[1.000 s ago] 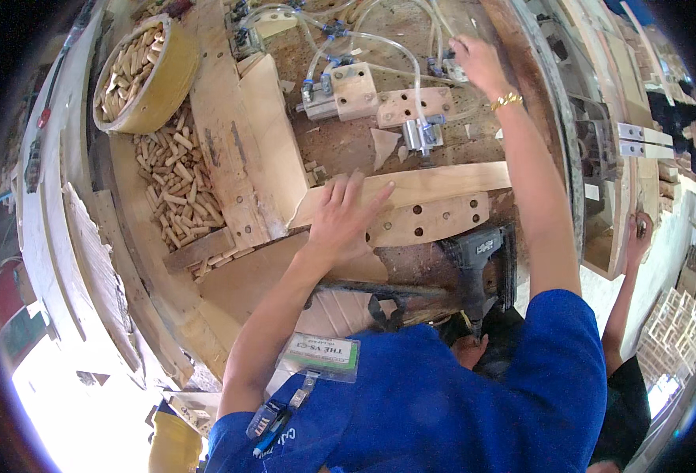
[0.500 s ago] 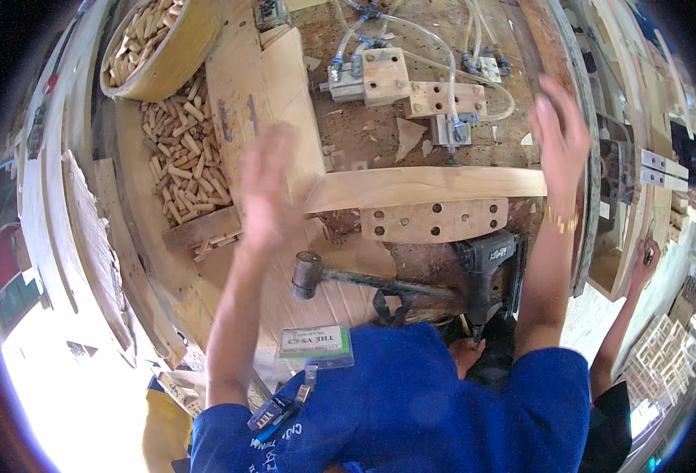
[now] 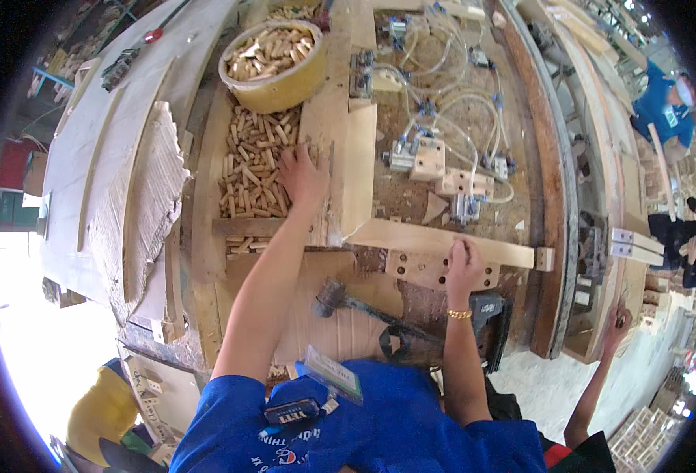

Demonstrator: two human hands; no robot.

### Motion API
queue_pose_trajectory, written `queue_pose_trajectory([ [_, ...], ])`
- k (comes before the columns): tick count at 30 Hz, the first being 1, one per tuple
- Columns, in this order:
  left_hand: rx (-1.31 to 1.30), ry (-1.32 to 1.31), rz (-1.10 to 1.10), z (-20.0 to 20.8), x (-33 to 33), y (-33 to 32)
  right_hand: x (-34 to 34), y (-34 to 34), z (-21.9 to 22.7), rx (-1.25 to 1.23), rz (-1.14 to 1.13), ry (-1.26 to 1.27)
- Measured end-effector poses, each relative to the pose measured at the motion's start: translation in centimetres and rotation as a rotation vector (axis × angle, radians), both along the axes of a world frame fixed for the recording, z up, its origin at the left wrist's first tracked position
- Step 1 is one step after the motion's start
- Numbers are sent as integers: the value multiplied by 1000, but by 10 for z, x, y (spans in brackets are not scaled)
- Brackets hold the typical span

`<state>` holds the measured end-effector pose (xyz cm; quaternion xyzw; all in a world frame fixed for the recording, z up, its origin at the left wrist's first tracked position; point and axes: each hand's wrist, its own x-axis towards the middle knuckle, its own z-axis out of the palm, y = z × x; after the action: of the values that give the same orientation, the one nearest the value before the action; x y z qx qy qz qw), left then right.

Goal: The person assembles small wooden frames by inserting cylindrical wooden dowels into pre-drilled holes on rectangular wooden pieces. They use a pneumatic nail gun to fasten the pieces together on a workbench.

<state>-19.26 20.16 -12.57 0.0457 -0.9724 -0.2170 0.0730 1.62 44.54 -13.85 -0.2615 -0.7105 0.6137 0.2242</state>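
My left hand [image 3: 302,180] reaches over the wooden side of a bin, fingers apart on the loose wooden dowels [image 3: 253,162]. My right hand [image 3: 463,266] is closed at the front edge of a long, slightly curved wooden slat [image 3: 411,234]; what its fingers hold, if anything, is hidden. The slat lies across the bench, its right end by a small wooden block [image 3: 545,258]. In front of it sits a wooden block with holes [image 3: 415,268]. A mallet [image 3: 330,298] lies nearer me, beside a black tool [image 3: 486,311] below my right hand.
A yellow round tub [image 3: 281,96] full of dowels stands at the far end of the bin. Beyond the slat are pneumatic cylinders [image 3: 466,207] with looping clear hoses [image 3: 474,142]. At right, another person's hand [image 3: 619,322] is near a wooden frame; a blue-shirted person [image 3: 663,110] stands farther off.
My left hand has gone from the slat's left end to the dowels. My right hand has come off the slat's right end, moved left and closed. The whole view has shifted.
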Motion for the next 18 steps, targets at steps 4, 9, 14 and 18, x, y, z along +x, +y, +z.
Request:
queue_pose_trajectory([
  [4, -66, 78, -43, -3, 5, 4, 5, -2, -13, 201, 5, 6],
  [9, -67, 33, -101, -9, 2, 3, 5, -6, -15, 143, -43, -6],
  [14, -139, -59, -124, 2, 8, 10, 5, -1, -20, 258, -50, -54],
  [18, -100, 57, -138, -2, 4, 4, 1, -8, -15, 205, -42, 14],
])
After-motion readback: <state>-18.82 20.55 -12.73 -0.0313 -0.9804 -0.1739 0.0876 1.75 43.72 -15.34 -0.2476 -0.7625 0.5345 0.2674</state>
